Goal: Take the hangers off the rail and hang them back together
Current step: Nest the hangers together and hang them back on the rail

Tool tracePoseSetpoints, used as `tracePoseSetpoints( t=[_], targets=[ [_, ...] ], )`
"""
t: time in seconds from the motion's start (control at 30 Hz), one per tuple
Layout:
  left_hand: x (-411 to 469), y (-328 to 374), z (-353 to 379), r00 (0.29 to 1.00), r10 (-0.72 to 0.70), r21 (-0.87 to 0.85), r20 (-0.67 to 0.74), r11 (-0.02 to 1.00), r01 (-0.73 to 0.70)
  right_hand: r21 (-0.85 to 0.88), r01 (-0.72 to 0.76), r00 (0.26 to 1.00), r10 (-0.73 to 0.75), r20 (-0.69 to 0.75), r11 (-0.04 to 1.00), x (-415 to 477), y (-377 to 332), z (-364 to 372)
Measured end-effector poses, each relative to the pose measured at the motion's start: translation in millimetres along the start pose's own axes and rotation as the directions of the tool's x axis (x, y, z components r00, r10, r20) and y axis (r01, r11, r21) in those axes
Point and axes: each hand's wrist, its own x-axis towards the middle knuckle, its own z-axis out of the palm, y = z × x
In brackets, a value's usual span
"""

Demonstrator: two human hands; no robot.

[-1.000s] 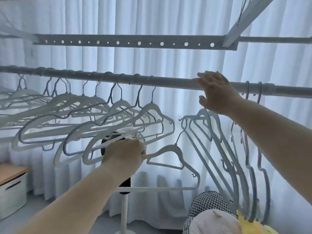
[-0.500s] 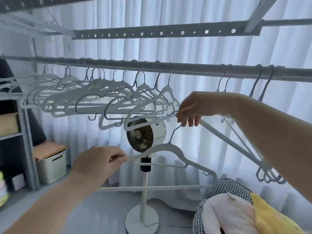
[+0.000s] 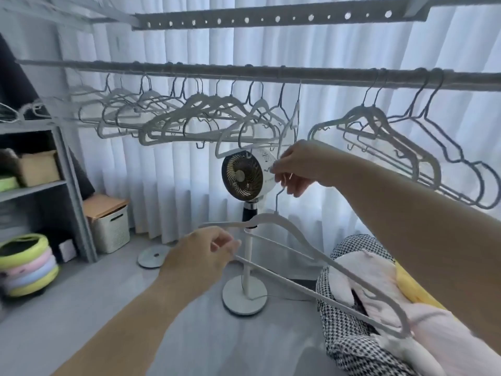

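We see one white hanger [image 3: 271, 216] off the rail [image 3: 325, 77], held low in front of us between two bare hands and slanting down from left to near right. The left hand [image 3: 200, 256] has its fingers [image 3: 230, 244] curled round the left tip, where shoulder and bottom bar meet. The right hand [image 3: 301, 166] is higher, its fingers [image 3: 279, 166] pinched on the top of the thin wire hook [image 3: 278, 198]. Whether they also touch the hanger hanging edge-on just above, we cannot tell.

The rail is a grey tube running across the top. Many hangers [image 3: 200, 101] crowd it on the left, overlapping and tilted. A right group [image 3: 379, 118] hangs apart, the darker ones furthest right. All are slim and flat, with notched shoulders, a thin bar and small side hooks. Behind them stand a round fan [image 3: 241, 176] on a pole and a pleated white curtain [image 3: 339, 44].

We judge the hanger light and fairly stiff, though thin enough to flex. Its matt coat looks grippy rather than slippery. The notches and small hooks will likely snag on neighbours, so the neck just under the hook seems the best place to hold.
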Motion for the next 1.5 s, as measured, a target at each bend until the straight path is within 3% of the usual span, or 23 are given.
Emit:
tracePoseSetpoints(
  t=[0.1,0.23,0.33,0.47,0.57,0.8,0.9,1.03,1.17,1.3,1.5],
  targets=[
    [-19.5,11.2,10.6,0.975,-0.074,-0.048,0.210,0.995,0.086,0.163,-0.070,0.997,0.075,-0.026,0.984,-21.1,-9.9,20.1],
    [-35.5,24.3,21.3,0.923,-0.098,-0.158,0.373,0.973,0.167,0.412,-0.100,0.992,0.125,-0.035,0.906,-43.1,-23.1,35.7],
    [-42.0,26.0,20.9,0.917,-0.144,-0.131,0.371,0.970,0.205,0.521,-0.081,0.989,0.134,-0.065,0.850,-54.5,-30.5,39.9],
    [-51.2,25.6,19.4,0.946,-0.061,0.100,0.317,0.995,0.031,0.541,-0.064,0.987,0.132,-0.089,0.838,-64.5,-34.7,41.8],
    [-49.0,22.7,12.0,0.956,-0.062,0.058,0.288,0.997,0.047,0.536,-0.030,0.986,0.112,-0.122,0.844,-65.5,-35.0,37.4],
    [-28.5,29.4,-2.3,0.957,0.009,0.164,0.290,0.985,-0.058,0.480,-0.014,0.982,0.101,-0.156,0.877,-53.8,-18.9,18.3],
    [-11.4,39.5,-4.4,0.956,-0.022,0.175,0.293,0.984,-0.032,0.372,0.001,0.978,0.077,-0.193,0.928,-44.4,-9.7,-1.0],
    [22.7,53.7,-1.3,0.945,-0.036,0.261,0.326,0.964,-0.053,0.035,0.071,0.922,-0.052,-0.385,0.997,-19.0,10.7,-41.5],
    [69.0,77.1,8.4,0.959,-0.032,0.311,0.282,0.949,-0.059,-0.366,-0.034,0.816,-0.186,-0.547,0.930,17.3,23.9,-89.9],
    [120.4,96.7,19.1,0.984,-0.029,0.167,0.175,0.986,-0.001,-0.504,-0.074,0.799,-0.251,-0.546,0.860,58.3,33.6,-135.0],
    [191.8,134.6,42.5,0.997,0.025,0.214,0.067,0.976,-0.039,-0.624,-0.088,0.790,-0.326,-0.518,0.777,113.4,64.6,-184.5]
  ],
)
